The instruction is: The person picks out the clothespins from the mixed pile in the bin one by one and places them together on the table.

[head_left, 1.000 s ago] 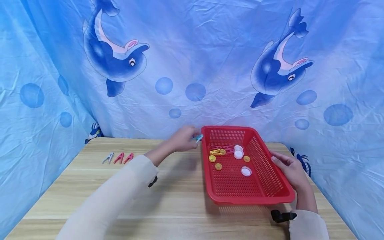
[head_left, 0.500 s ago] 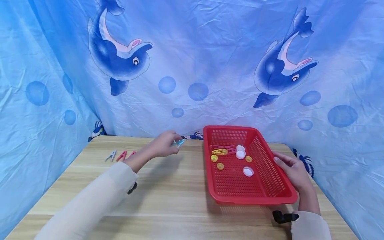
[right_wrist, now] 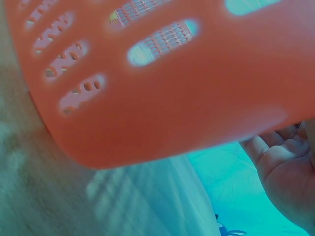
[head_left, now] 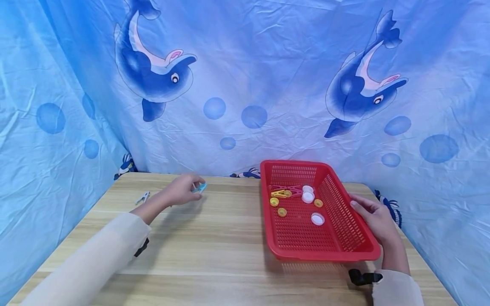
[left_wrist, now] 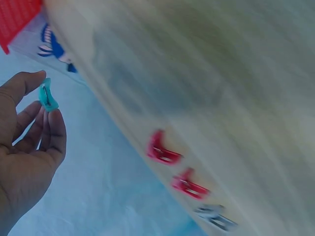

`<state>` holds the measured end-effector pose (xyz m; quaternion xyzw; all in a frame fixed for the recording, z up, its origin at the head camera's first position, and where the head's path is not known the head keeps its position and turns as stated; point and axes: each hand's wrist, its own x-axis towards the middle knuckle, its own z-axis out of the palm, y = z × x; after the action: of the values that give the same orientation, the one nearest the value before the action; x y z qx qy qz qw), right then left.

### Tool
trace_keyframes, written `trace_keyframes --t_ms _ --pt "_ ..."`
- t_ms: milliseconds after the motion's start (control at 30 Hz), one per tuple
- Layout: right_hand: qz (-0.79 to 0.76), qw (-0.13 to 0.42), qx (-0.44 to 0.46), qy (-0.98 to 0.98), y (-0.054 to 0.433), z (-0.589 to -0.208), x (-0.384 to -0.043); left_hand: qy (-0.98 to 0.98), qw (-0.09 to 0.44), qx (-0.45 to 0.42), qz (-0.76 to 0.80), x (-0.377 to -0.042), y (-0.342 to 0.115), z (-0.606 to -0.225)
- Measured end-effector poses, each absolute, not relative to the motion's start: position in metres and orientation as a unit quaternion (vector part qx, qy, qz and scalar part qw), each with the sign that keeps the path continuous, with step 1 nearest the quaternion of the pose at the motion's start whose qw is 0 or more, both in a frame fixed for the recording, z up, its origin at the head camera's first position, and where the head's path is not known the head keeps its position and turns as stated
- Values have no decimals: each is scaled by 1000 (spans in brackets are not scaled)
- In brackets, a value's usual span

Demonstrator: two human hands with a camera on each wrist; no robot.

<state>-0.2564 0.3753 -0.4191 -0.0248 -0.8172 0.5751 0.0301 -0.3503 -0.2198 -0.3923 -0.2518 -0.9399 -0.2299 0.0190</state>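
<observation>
My left hand (head_left: 181,190) pinches a teal clothespin (head_left: 200,188) between thumb and fingertips, over the far left part of the table. In the left wrist view the teal clothespin (left_wrist: 48,96) stands out from the fingertips. Two red clothespins (left_wrist: 165,150) and a grey one (left_wrist: 216,216) lie in a row near that hand; the head view shows the grey clothespin (head_left: 143,197), while the forearm and hand hide the red pair. My right hand (head_left: 375,216) grips the right rim of a red slotted basket (head_left: 325,256), thumb on top.
Inside the basket lie pink clothespins (head_left: 295,193), a yellow clothespin (head_left: 278,194), several small yellow caps (head_left: 282,212) and white round lids (head_left: 317,219). A blue dolphin-printed cloth (head_left: 245,85) rises along the back and sides of the wooden table (head_left: 214,246).
My left hand has moved left with the teal clothespin, from beside the basket's left rim toward the row of clothespins. The right hand keeps its hold on the basket.
</observation>
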Motion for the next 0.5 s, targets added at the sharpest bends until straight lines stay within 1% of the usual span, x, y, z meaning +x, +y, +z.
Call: trace_keyframes --t_ms 333,500 --pt "579 26 -29 -815 376 -419 -257 -953 -22 -210 -219 -355 -257 -412" --pt "581 23 -28 -813 376 -419 -257 -954 -23 -218 -206 -358 -263 -415"
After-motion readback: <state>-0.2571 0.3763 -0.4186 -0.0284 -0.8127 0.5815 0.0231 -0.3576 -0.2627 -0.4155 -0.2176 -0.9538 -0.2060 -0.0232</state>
